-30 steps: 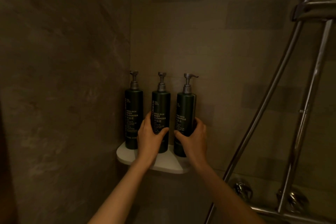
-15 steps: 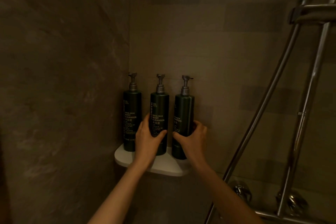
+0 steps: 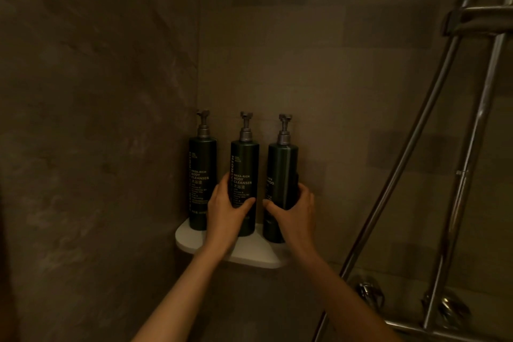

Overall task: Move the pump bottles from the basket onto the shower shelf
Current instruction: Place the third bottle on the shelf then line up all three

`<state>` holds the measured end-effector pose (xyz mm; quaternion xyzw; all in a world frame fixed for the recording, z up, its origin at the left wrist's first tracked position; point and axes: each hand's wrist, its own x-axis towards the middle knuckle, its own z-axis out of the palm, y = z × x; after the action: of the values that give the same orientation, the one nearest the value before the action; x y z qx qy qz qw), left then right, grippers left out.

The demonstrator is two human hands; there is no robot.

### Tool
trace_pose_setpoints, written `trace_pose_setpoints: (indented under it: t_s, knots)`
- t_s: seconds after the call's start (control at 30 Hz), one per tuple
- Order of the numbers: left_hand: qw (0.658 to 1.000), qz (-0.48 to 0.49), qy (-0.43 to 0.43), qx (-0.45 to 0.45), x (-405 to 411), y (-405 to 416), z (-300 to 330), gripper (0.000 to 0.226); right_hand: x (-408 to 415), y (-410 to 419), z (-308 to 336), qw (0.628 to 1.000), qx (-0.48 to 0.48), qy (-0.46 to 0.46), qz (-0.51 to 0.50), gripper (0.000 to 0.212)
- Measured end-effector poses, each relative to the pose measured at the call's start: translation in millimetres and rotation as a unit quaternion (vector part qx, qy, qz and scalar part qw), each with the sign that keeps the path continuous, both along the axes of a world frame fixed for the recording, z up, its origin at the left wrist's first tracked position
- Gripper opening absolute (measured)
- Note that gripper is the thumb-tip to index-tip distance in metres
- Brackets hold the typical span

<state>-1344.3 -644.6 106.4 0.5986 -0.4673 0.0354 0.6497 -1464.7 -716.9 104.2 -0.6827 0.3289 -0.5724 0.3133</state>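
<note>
Three dark green pump bottles stand upright in a row on the white corner shower shelf (image 3: 194, 239). The left bottle (image 3: 202, 169) stands free against the left wall. My left hand (image 3: 226, 212) is wrapped around the lower half of the middle bottle (image 3: 244, 164). My right hand (image 3: 295, 212) grips the lower half of the right bottle (image 3: 281, 166), whose label faces partly left, away from me. All pump heads are grey. The basket is out of view.
Tiled walls meet in the corner behind the shelf. At the right a chrome shower rail (image 3: 469, 164) and a slanting hose (image 3: 399, 164) run down to the mixer taps (image 3: 369, 293) near the bottom edge.
The right bottle has turned in my right hand, so its pump spout now points another way and its label faces more to the left. My left hand stays on the middle bottle.
</note>
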Motion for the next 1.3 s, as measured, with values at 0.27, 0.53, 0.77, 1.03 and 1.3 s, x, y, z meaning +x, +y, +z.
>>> trace_pose_setpoints:
  t_s: [0.27, 0.53, 0.77, 1.03, 1.3]
  knots:
    - [1.0, 0.018, -0.01, -0.007, -0.8, -2.3, -2.9, 0.078, -3.8, -3.0, -4.2, 0.998, 0.025, -0.034, 0.049, 0.076]
    - [1.0, 0.016, -0.004, -0.006, -2.6, -3.7, -3.4, 0.077, -8.5, 0.8, -6.2, 1.0, 0.008, -0.025, -0.006, 0.077]
    - [1.0, -0.016, 0.006, -0.007, -4.9, -3.1, -3.3, 0.076, -12.4, 1.5, -4.9, 1.0, 0.004, -0.011, -0.02, 0.075]
    - [1.0, -0.021, 0.006, -0.002, -4.8, -3.1, -3.5, 0.078, -13.7, 1.7, -4.4, 1.0, -0.002, 0.005, -0.031, 0.076]
    - [1.0, -0.012, 0.005, -0.006, -5.5, -3.5, -5.2, 0.077, -19.8, 7.4, -1.7, 0.998, -0.017, 0.042, -0.046, 0.081]
